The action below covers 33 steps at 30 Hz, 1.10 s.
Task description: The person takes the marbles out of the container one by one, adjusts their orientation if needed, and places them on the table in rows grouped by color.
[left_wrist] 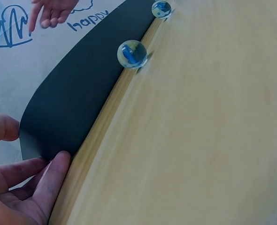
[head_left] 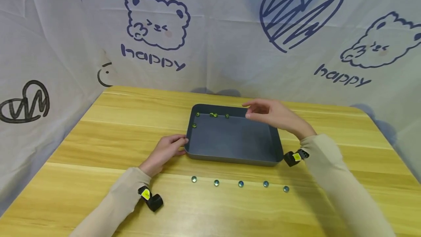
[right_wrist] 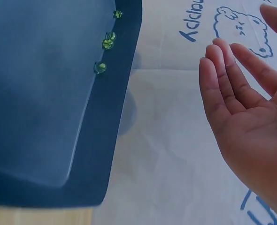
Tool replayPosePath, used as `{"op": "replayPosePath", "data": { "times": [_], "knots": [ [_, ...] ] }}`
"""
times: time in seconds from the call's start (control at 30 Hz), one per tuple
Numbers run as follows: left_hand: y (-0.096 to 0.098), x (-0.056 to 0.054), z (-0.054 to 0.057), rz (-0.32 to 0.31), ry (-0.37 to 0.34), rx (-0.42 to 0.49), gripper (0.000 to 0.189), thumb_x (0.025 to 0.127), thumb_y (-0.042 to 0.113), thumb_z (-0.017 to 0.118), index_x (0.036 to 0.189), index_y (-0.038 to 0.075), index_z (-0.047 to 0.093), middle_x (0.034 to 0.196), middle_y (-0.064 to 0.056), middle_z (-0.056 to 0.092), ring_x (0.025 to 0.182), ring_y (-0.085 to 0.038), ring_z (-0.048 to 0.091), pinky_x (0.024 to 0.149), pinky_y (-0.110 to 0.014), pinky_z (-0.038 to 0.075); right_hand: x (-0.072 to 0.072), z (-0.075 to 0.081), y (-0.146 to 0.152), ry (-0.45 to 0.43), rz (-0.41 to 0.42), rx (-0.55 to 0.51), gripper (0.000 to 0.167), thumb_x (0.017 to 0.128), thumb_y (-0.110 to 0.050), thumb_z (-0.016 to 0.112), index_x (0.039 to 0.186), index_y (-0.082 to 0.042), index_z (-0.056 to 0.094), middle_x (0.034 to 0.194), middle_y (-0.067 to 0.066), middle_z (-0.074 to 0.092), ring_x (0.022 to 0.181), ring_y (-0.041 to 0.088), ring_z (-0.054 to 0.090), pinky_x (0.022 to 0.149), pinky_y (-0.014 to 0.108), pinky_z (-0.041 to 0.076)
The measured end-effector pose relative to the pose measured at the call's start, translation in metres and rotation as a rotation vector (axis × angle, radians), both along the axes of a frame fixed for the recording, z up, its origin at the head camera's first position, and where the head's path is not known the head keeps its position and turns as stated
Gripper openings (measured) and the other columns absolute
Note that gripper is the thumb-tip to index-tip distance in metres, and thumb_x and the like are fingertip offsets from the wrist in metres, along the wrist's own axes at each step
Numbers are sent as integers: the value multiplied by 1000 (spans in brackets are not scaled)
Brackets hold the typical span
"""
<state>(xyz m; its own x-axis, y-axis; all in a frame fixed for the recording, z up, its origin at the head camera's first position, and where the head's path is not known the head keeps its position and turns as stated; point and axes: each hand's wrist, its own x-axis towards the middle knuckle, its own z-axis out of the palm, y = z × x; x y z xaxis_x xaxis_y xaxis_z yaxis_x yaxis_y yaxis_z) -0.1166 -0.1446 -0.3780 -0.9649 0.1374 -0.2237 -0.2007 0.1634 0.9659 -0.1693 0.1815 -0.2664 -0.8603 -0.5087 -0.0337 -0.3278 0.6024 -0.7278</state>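
Note:
A dark grey rectangular tray (head_left: 233, 138) lies on the table. My left hand (head_left: 167, 151) holds its left side near the front corner; the left wrist view shows fingertips (left_wrist: 58, 159) against the tray wall. Over the tray's far right corner hovers my right hand (head_left: 274, 114), fingers relaxed and nothing visible in them; its palm faces the right wrist view. Inside the tray, several green glass marbles (head_left: 227, 116) sit along the far wall and the far left corner. Several clear marbles with blue swirls (head_left: 241, 184) stand spaced in a row on the wood before the tray.
The wooden table (head_left: 108, 134) extends around the tray on all sides. Behind it hangs a white cloth (head_left: 227, 43) with drawn bears, hearts and the word "happy". Each sleeve carries a black wrist camera (head_left: 154, 202).

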Motion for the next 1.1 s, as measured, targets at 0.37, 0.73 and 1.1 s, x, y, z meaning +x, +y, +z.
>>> {"op": "replayPosePath", "data": {
  "times": [0.37,0.73,1.1],
  "knots": [
    [-2,-1,1,-7,5,-16,43,98,15,51,133,-11,51,135,-27,49,119,-34,54,88,-31,55,-11,-4,-59,31,132,39,46,87,-23,74,128,-6,62,99,4,64,91,18,61,84,33,55],
    [-1,-1,1,-1,-1,-8,43,98,15,51,133,-11,51,136,-27,49,119,-34,54,88,-30,55,-36,-9,-93,64,88,32,39,88,-20,73,124,-5,67,108,12,67,93,21,62,74,33,55],
    [0,-1,1,-7,-3,-16,42,99,15,50,133,-10,52,136,-26,49,118,-34,55,88,-31,55,-58,-42,-128,12,147,212,33,87,-19,74,116,-4,71,108,9,69,94,20,62,80,30,54]
  ]
}}
